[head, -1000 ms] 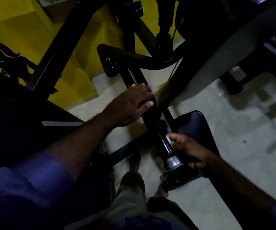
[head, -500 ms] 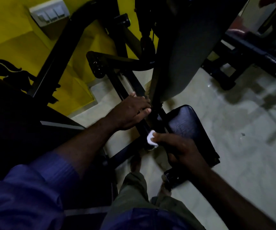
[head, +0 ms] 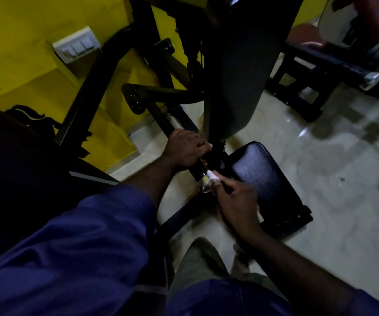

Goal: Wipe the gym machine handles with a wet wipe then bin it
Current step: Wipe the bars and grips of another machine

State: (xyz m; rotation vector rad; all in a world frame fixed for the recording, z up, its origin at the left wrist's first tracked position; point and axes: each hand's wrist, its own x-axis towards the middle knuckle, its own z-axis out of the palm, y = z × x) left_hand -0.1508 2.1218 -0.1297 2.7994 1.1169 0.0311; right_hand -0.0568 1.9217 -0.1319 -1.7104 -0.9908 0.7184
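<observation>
The white wet wipe [head: 211, 176], pinched by the right hand [head: 236, 198], sits on the chrome end of the handle [head: 198, 168] while the left hand [head: 186, 149] grips it just above, over glossy pale floor tiles [head: 320, 160] beside a yellow wall [head: 24, 30].

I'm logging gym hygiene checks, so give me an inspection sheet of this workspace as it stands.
Surface: pale tiled floor, glossy.
Job's things: white wet wipe pressed on the machine handle near its chrome end; no bin in view.
Clutter: dark shape by the wall, too dark to identify.
Hands: left hand grips the machine handle; right hand pinches the wet wipe.
Cables: nothing seen.
Surroundings: black seat pad, back pad, yellow wall with switch panel, another machine on the right.
</observation>
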